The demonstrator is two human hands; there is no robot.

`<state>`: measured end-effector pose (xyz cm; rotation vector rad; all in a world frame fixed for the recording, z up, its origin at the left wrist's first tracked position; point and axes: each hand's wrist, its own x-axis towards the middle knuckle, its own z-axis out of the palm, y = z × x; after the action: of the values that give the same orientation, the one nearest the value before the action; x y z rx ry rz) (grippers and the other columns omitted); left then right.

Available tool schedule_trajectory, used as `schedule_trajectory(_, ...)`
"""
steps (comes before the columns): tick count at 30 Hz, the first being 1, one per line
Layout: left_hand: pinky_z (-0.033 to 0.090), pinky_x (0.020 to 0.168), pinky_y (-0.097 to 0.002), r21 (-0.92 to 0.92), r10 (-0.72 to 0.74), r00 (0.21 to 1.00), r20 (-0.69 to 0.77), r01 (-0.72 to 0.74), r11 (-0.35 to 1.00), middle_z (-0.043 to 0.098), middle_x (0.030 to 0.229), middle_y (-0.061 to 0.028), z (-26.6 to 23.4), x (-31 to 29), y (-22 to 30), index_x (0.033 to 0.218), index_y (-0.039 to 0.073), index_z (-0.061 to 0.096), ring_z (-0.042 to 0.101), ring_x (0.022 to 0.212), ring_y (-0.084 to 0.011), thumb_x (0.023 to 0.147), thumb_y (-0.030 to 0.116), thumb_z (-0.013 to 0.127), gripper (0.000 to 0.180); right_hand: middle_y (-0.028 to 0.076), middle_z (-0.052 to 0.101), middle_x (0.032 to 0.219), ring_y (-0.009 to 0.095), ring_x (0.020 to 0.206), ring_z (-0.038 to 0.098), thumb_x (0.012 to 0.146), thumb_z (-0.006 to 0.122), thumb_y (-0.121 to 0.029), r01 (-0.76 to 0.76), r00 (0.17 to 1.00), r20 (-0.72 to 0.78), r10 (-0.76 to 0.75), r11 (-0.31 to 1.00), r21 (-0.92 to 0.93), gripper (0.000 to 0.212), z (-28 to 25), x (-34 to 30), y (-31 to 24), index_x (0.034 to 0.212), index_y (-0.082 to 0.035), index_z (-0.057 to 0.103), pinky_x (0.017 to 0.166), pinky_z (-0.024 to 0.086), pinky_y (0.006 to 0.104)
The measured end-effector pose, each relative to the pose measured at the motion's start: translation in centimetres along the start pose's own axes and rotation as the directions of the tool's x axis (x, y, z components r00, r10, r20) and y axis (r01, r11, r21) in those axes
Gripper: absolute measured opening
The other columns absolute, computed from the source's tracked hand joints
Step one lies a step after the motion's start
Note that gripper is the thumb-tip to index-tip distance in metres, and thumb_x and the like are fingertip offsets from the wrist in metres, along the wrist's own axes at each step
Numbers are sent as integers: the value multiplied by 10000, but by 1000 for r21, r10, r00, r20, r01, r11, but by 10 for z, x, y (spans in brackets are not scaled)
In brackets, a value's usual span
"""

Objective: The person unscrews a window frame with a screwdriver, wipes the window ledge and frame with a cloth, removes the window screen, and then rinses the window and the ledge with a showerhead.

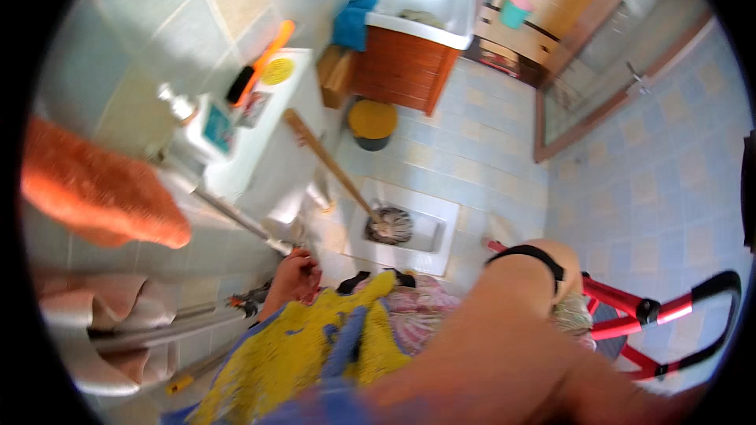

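Note:
My left hand [300,274] is at the lower left, its fingers curled beside the lower end of a grey metal pole [236,219]. Blur hides whether it grips anything. My right forearm crosses the lower right, with a black band [529,252] around the wrist. Past the band, my right hand [561,264] bends down; its fingers are hidden. A pale patterned thing [573,318] shows just below it, next to a red and black metal frame [618,307]. In front of me spreads a fuzzy yellow cloth [303,346] with blue parts, beside pink patterned fabric [417,311].
A mop [331,159] leans with its head in the squat toilet [445,228]. On the left ledge [264,138] stand a pump bottle [206,130] and an orange-handled brush [264,63]. An orange towel [102,185] hangs nearby. Beyond are a bin [372,122], a sink cabinet [402,67] and a door [622,63].

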<state>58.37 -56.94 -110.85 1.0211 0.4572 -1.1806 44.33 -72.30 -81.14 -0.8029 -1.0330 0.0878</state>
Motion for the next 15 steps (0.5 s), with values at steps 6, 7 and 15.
schedule_trajectory(6, 406, 451, -275, 19, -29, 1000, 13, 28, 999, 517, 707, -84, 1, 3, -3, 961, 66, 421, 505, 562, -186, 781, 7, 455, 193, 172, 472, 1140, 304, 978, 503, 737, 576, -483, -25, 998, 51, 22, 998, 59, 616, -8, 9, -4, 1115, -8, 476, 806, 419, 399)
schedule_trajectory(7, 411, 464, -280, 46, -13, 1000, 12, 13, 999, 518, 710, -84, 8, -1, 0, 962, 60, 430, 506, 571, -187, 783, 7, 454, 188, 172, 473, 1140, 305, 976, 505, 737, 576, -490, -39, 998, 56, 36, 997, 67, 622, -7, 10, -5, 1117, -9, 474, 804, 420, 400)
schedule_trajectory(15, 448, 579, -254, 63, -1, 999, 44, -2, 998, 505, 803, -82, 18, -17, 11, 960, 42, 405, 517, 668, -158, 846, 49, 411, 114, 185, 453, 1153, 306, 965, 507, 719, 574, -540, -192, 976, 110, 186, 980, 51, 708, -26, -9, -19, 1104, 40, 445, 774, 430, 371)
